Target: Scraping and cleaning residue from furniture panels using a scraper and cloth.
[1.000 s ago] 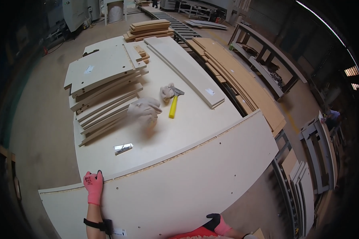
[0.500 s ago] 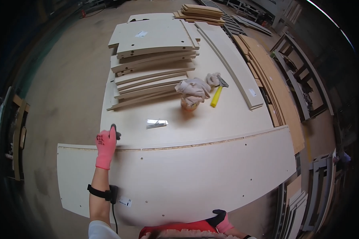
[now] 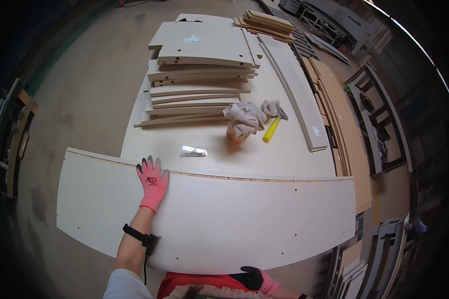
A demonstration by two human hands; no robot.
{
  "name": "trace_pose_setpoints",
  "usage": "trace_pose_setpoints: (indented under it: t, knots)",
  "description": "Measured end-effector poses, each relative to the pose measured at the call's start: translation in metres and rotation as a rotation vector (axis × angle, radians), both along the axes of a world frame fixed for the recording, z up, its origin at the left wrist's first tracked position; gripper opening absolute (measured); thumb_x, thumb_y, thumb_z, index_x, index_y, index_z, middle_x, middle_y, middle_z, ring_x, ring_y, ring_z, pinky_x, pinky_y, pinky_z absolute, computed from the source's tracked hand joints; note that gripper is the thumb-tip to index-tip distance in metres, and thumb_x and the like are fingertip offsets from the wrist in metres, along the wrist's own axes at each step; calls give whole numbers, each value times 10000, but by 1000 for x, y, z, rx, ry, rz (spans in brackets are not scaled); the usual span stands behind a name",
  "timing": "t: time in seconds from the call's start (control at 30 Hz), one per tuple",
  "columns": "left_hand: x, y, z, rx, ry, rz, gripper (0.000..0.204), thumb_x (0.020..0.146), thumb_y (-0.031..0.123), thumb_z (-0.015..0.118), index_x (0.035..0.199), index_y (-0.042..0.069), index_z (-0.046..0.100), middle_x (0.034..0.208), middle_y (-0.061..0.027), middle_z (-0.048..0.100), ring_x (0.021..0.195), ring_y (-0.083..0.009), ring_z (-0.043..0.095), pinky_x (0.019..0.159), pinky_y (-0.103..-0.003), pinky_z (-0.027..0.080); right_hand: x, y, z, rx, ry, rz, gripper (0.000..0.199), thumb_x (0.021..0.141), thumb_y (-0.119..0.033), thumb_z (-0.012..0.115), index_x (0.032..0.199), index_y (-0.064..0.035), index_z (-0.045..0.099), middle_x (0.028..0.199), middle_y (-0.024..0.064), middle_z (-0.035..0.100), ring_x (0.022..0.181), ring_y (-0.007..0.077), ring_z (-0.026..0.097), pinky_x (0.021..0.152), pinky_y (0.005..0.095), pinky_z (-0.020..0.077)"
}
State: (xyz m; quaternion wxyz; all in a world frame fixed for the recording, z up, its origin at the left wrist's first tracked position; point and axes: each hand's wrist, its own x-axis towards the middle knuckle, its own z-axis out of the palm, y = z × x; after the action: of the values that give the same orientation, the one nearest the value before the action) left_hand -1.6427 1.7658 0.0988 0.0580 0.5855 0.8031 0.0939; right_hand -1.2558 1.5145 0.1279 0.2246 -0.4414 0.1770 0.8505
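A long white panel (image 3: pixel 224 214) with small holes lies across the near side of the table. Its far edge has a groove of bare, rough wood. My left hand (image 3: pixel 153 183), in a pink glove with dark fingertips, rests flat on the panel by that groove, fingers spread. At the panel's near edge, my right hand (image 3: pixel 254 280) in a like glove grips the rim, thumb side on top; its other fingers are partly hidden. Beyond the panel lies a small clear packet (image 3: pixel 193 151) with thin metal-looking pieces.
Several white boards (image 3: pixel 199 74) are stacked at the far left. Crumpled cloths (image 3: pixel 247 118) sit on a jar (image 3: pixel 236 135), beside a yellow-handled scraper (image 3: pixel 271 130). A long white strip (image 3: pixel 294 94) and brown boards (image 3: pixel 341 129) line the right side.
The panel has turned clockwise, its left end farther off and its right end nearer. My left hand went from a raised thumb to lying flat; my right hand shifted left along the near edge.
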Motion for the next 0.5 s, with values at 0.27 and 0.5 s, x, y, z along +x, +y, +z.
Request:
trace_pose_setpoints:
  t: [0.27,0.5]
  knots:
    - [10,2,8,51,84,20,465,867,347,452,1277,128,446,1366,-162,341,1278,-354,277,1065,-516,117,53,187,103,735,-296,567,435,926,-259,399,1187,81,475,1132,219,560,990,319,589,900,419,450]
    - [9,5,2,163,31,43,381,859,295,476,1188,110,529,1302,-149,423,1250,-340,318,1068,-506,137,15,421,20,1186,-1562,256,599,793,-181,640,1278,25,355,1184,167,498,958,211,566,811,296,463]
